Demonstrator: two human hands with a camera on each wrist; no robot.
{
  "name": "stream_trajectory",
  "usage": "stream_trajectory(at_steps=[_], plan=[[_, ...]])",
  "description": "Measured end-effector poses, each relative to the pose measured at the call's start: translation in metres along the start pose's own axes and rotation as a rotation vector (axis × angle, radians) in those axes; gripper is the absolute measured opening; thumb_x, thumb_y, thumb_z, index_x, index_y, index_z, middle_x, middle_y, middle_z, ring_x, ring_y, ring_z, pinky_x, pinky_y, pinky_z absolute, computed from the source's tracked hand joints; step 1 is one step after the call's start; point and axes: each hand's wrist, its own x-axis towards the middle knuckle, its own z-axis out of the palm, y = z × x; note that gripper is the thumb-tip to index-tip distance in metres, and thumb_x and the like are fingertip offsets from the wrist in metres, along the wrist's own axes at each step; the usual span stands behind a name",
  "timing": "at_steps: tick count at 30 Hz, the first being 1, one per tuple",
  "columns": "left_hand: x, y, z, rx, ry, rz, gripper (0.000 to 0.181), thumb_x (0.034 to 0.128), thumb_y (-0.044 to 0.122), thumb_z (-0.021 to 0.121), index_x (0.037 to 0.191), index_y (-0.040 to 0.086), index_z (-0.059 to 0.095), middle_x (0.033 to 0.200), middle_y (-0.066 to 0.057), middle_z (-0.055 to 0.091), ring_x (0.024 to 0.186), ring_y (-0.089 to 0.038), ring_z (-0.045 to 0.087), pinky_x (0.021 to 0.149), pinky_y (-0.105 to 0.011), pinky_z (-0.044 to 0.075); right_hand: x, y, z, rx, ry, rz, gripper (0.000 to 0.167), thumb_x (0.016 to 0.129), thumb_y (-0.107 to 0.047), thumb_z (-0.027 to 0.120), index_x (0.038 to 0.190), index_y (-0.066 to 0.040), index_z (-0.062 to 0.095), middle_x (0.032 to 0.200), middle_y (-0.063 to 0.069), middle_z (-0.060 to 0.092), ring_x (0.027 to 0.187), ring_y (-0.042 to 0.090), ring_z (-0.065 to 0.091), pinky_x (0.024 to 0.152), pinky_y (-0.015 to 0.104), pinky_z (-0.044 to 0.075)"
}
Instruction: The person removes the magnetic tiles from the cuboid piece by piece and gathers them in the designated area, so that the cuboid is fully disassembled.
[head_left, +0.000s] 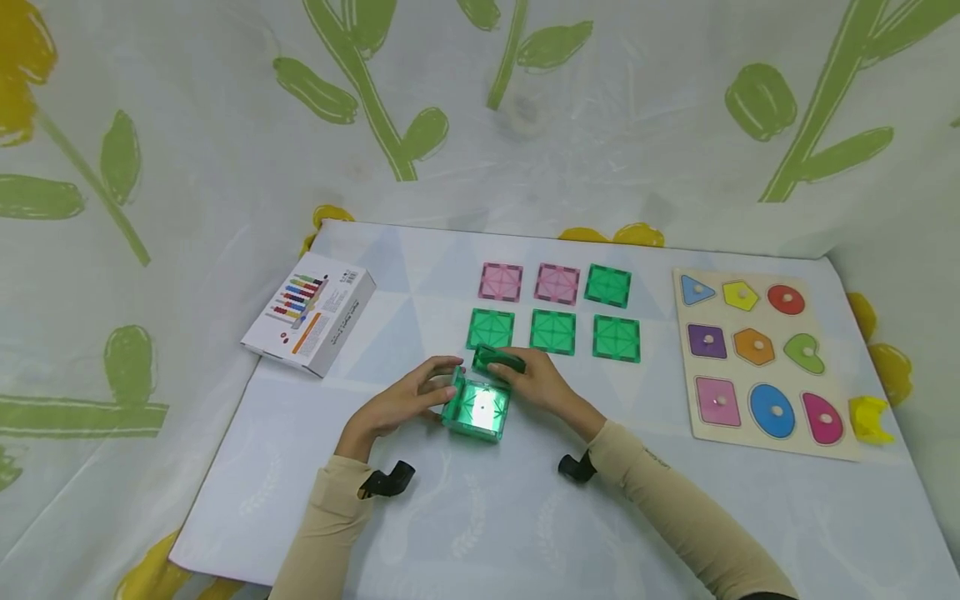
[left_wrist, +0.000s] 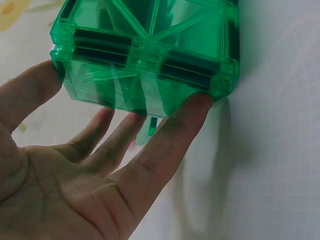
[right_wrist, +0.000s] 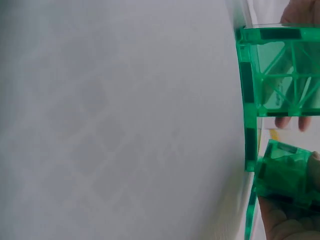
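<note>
Low on the table stands a small structure of clear green magnetic tiles (head_left: pixel 482 408), with one tile upright on its left side. My left hand (head_left: pixel 405 398) holds that upright tile; in the left wrist view the thumb and forefinger (left_wrist: pixel 175 135) touch opposite ends of the green panel (left_wrist: pixel 145 85). Just beyond the structure, my right hand (head_left: pixel 543 382) pinches another green magnetic tile (head_left: pixel 501 358), tilted up from the table. In the right wrist view this tile (right_wrist: pixel 285 172) appears below the upright one (right_wrist: pixel 287 75). Whether the two parts touch I cannot tell.
Behind the hands lie two pink tiles (head_left: pixel 500 282) and several green tiles (head_left: pixel 552 332) in two rows. A wooden shape puzzle board (head_left: pixel 682 367) lies at right, beside a yellow piece (head_left: pixel 870 419). A white printed box (head_left: pixel 309 315) sits at the table's left edge.
</note>
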Motion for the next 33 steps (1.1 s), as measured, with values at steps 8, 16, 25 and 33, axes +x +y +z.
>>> stream_trajectory(at_steps=[8,16,25,33], plan=[[0.001,-0.001,-0.001,0.026,0.007,0.010,0.054,0.1032,0.029,0.057,0.150,0.013,0.036,0.163,-0.017,0.029,0.150,-0.046,0.030,0.094,-0.047,0.058,-0.011,0.006,-0.018,0.002,0.058,0.045,0.051,0.098,-0.034,0.065,0.139,-0.004,0.059,0.118,0.024,0.070,0.083,0.025,0.063,0.089,0.045,0.055],[0.002,-0.003,-0.001,0.057,0.008,0.007,0.053,0.1032,0.030,0.057,0.150,0.015,0.038,0.163,-0.017,0.029,0.151,-0.046,0.028,0.096,-0.049,0.057,-0.028,0.014,-0.042,0.007,0.124,0.105,0.053,0.092,-0.036,0.074,0.135,-0.009,0.062,0.112,0.013,0.072,0.081,0.023,0.057,0.072,0.034,0.052],[0.002,-0.001,-0.001,0.061,0.003,-0.003,0.052,0.1042,0.030,0.055,0.150,0.016,0.036,0.164,-0.016,0.028,0.152,-0.045,0.026,0.100,-0.052,0.055,-0.057,0.035,-0.057,0.160,0.267,0.206,0.054,0.088,-0.034,0.078,0.132,-0.008,0.060,0.057,-0.007,0.024,0.056,0.009,0.024,0.050,0.023,0.026],[0.001,-0.001,-0.001,0.056,-0.006,-0.006,0.052,0.1044,0.030,0.055,0.150,0.016,0.035,0.165,-0.016,0.027,0.153,-0.045,0.024,0.101,-0.052,0.054,-0.080,0.060,-0.067,0.202,0.335,0.274,0.055,0.090,-0.031,0.077,0.136,-0.006,0.057,0.097,0.017,0.076,0.069,-0.003,0.062,0.060,0.018,0.051]])
